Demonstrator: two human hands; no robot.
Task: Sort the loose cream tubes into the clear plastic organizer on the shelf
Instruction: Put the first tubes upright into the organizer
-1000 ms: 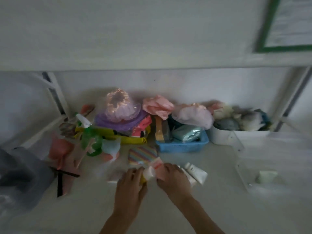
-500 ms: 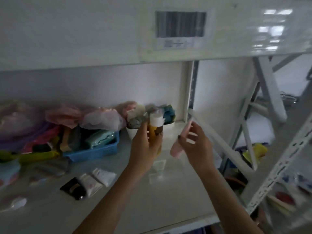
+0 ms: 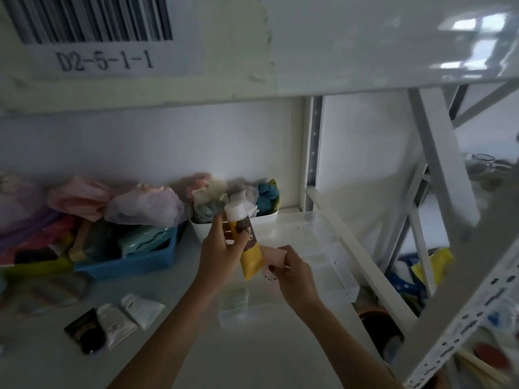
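My left hand [image 3: 222, 249] grips a yellow cream tube [image 3: 250, 255] with a white cap, held cap-up above the shelf. Just to its right, my right hand [image 3: 292, 276] holds a pink tube [image 3: 271, 256], partly hidden behind the yellow one. Both hover over the clear plastic organizer [image 3: 323, 265] at the right end of the shelf; a pale green item [image 3: 234, 300] lies in its near compartment. Three loose tubes rest on the shelf at lower left: a black one [image 3: 85, 334], a white one [image 3: 115, 322] and another white one [image 3: 143, 306].
A blue basket [image 3: 134, 259] and a white bin [image 3: 238, 223] full of soft items stand along the back wall. A white shelf post [image 3: 310, 164] and a diagonal brace [image 3: 362, 262] border the organizer on the right. An upper shelf with a barcode label [image 3: 92, 35] hangs overhead.
My hands lifted two tubes from the pile at the left and carried them right to the organizer. Since half a second ago the hands have drawn together and the view has come closer.
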